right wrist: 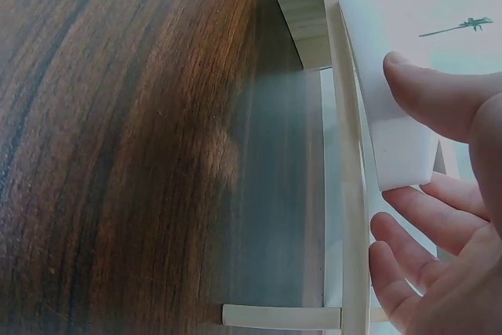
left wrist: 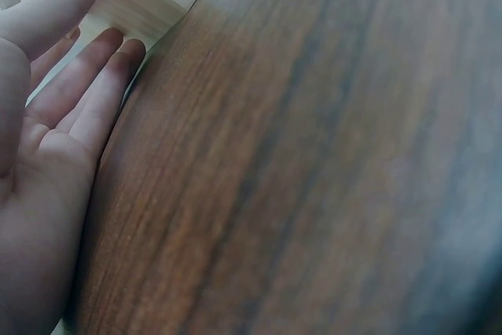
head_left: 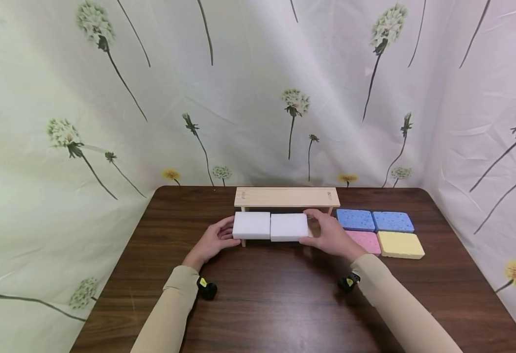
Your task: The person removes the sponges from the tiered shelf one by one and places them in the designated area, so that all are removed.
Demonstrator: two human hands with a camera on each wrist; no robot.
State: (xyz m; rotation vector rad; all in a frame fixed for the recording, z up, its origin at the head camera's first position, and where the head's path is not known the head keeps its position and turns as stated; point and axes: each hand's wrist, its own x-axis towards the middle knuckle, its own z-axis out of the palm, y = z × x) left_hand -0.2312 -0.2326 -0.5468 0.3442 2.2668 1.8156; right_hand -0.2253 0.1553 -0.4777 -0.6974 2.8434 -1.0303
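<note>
1. Here's the wooden rack (head_left: 286, 197), one of it, at the table's far edge: a bare far board up top, and over its lower, near step sit the white pieces.
2. Count those: two. The left white block (head_left: 251, 225) and the right white block (head_left: 289, 227), side by side, flat faces up; whether they rest fully on the wood I can't tell.
3. In comes the left hand (head_left: 211, 243), at the left block's outer end! Thumb at the near corner, fingers at the side, parted by about the block's depth, gripping it; the other fingers lie nearly straight.
4. Over on the right, the right hand (head_left: 333, 238) pinches the right block's outer end, thumb on the near side, fingertips opposite, lower fingers loosely bent.
5. Right of the rack, four coloured sponges: two blue in the far row, a left blue sponge (head_left: 355, 220) and a right blue sponge (head_left: 393, 222); nearer, one pink sponge (head_left: 364, 242), partly covered by the right hand, and one yellow sponge (head_left: 400, 244).
6. All on one dark wooden table (head_left: 258, 304).
</note>
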